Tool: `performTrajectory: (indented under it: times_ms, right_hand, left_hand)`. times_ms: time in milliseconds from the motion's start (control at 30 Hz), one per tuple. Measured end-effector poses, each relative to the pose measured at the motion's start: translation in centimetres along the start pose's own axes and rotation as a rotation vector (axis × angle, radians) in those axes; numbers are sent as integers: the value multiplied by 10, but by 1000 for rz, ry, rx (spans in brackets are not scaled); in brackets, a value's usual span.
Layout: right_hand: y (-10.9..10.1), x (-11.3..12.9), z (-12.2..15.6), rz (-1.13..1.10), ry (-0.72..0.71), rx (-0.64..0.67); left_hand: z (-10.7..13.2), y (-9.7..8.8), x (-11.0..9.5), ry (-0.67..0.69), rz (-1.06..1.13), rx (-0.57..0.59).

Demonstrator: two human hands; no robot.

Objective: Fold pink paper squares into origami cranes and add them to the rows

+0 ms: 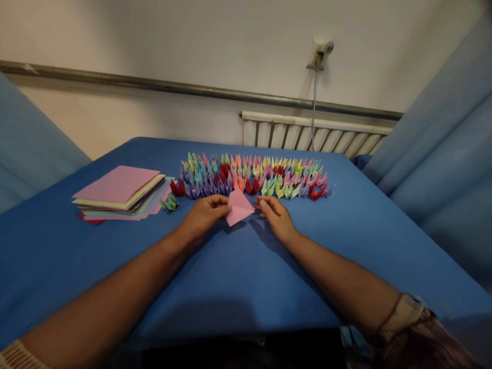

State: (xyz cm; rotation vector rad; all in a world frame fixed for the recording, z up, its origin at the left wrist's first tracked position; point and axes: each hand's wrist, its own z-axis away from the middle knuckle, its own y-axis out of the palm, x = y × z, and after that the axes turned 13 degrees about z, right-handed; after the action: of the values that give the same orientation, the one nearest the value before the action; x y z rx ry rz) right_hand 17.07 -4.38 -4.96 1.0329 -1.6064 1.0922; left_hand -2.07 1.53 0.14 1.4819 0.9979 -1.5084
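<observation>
A pink sheet of origami paper (240,207), partly folded with a pointed top and a corner out to the right, is held up just above the table. My left hand (210,212) pinches its left edge between thumb and fingers. At the paper's right corner is my right hand (277,218), its fingers curved and slightly apart; whether a fingertip touches the corner is hard to make out. Behind both hands stand rows of folded paper cranes (246,177) in many colours. A green paper crane (169,203) sits apart from them, left of my left hand.
A stack of coloured paper sheets (117,184), pink on top, lies on the left of the blue-covered table (215,287). Blue curtains (442,154) hang at both sides. Beyond the table are a radiator (284,134), a metal rail (172,88) and a wall socket (320,54) with a cord.
</observation>
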Motion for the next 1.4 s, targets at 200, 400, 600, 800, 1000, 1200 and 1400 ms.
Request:
performTrajectory:
  times_ms: [200, 400, 600, 800, 1000, 1200, 1400]
  right_hand:
    - [7, 7, 6, -195, 48, 200]
    - [10, 2, 3, -131, 138, 230]
    - [6, 7, 5, -144, 150, 253]
    - [6, 5, 4, -174, 134, 241]
    - [5, 8, 4, -333, 192, 129]
    - [12, 26, 25, -539, 233, 282]
    - [13, 28, 28, -561, 260, 240]
  left_hand:
    - [4, 5, 7, -129, 233, -26]
    - [7, 9, 13, -145, 177, 37]
    - [12, 10, 11, -127, 347, 194]
    - [9, 8, 15, -115, 340, 193]
    - [14, 3, 8, 388, -194, 110]
    - [29, 5, 1, 819, -668, 201]
    - [33, 14, 3, 935, -854, 264]
